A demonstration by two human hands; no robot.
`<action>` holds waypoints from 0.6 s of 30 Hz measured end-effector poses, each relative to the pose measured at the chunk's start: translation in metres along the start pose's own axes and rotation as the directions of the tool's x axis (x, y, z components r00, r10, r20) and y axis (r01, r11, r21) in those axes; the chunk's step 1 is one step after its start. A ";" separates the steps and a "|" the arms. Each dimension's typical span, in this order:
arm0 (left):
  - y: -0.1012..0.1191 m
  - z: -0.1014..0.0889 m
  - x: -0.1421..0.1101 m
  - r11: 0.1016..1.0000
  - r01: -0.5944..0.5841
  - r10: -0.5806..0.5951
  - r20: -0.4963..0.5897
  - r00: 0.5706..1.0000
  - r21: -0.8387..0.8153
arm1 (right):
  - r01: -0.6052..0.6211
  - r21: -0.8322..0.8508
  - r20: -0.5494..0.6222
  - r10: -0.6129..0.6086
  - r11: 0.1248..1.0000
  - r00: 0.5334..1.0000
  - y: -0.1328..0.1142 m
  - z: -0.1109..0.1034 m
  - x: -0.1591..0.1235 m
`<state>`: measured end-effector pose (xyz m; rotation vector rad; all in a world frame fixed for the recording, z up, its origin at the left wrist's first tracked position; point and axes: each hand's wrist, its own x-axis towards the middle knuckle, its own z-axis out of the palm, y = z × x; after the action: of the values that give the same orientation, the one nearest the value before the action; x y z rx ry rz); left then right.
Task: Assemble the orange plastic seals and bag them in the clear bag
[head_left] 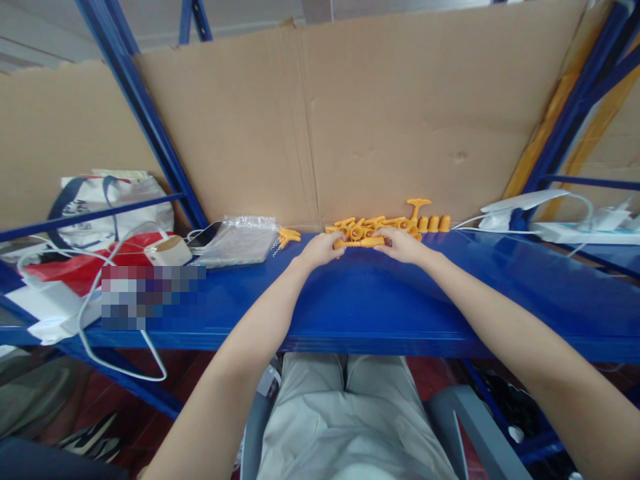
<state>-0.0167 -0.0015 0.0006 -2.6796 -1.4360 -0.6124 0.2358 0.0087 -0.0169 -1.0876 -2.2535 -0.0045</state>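
Observation:
Both my hands meet over the blue shelf (380,293), gripping one long orange plastic part (360,243) between them. My left hand (323,249) pinches its left end, fingers curled. My right hand (403,244) closes on its right end. Just behind lies a pile of several orange plastic pieces (365,228) against the cardboard wall. An upright orange T-shaped piece (418,207) and three small orange caps (434,223) stand to the right of the pile. A lone orange piece (289,235) lies to the left.
A clear plastic bag (239,240) and a phone (205,235) lie left of the pile. Further left are a white charger with cables (167,251), a tote bag (107,200) and red items. White power adapters (525,203) sit at right. Blue rack posts (145,113) frame the cardboard backing (400,113).

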 end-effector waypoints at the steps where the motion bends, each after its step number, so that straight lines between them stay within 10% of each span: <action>1: 0.000 0.000 0.000 1.000 0.005 -0.005 -0.007 1.000 0.004 | 0.002 0.016 -0.004 -0.002 1.000 1.000 0.001 0.001 0.000; 6: 0.001 0.001 0.001 0.999 0.023 -0.021 -0.075 0.997 0.035 | -0.131 0.233 0.009 0.133 0.964 0.991 0.004 0.007 0.000; 12: -0.004 0.010 0.005 0.997 0.001 0.005 -0.086 0.996 0.075 | -0.412 0.564 0.190 0.373 0.716 0.908 0.004 0.003 -0.003; 18: -0.008 0.013 0.006 0.997 0.007 0.002 -0.116 0.993 0.076 | -0.409 0.753 0.262 0.335 0.516 0.905 0.011 -0.006 -0.008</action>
<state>-0.0159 0.0106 -0.0106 -2.5397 -1.4039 -0.6865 0.2499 0.0089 -0.0193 -1.0081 -1.6767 1.1570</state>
